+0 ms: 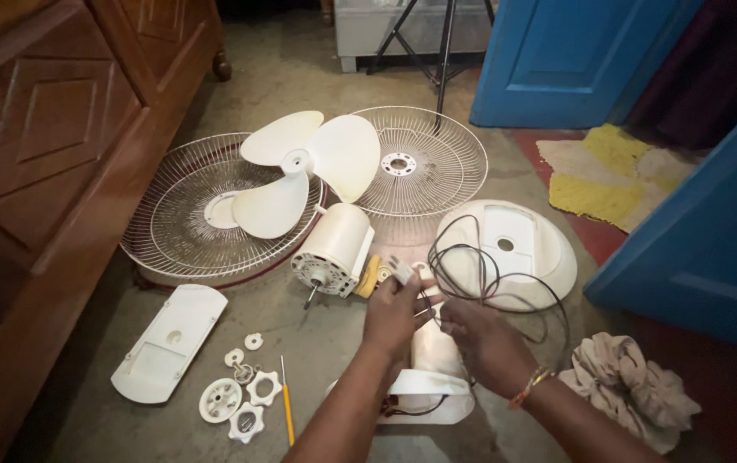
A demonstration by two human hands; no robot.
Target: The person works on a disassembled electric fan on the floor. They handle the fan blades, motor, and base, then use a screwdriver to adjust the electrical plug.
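A taken-apart white fan lies on the concrete floor. My left hand (392, 310) pinches a small white plug-like part (401, 269) with wires, just right of the white motor (334, 249). My right hand (482, 341) holds thin wires beside it, over the white neck housing (431, 377). A black cord (493, 274) loops from my hands over the round white base (514, 249). The three-blade propeller (304, 167) rests on one wire guard (188, 214); a second wire guard (420, 163) lies behind the motor.
A white cover plate (169, 343), several small white knobs (240, 399) and a yellow-handled screwdriver (286, 411) lie at the left front. A wooden cabinet (51, 146) lines the left. Blue doors (703, 249), a yellow rug (609, 171), a crumpled cloth (630, 386) and tripod legs (441, 51) surround.
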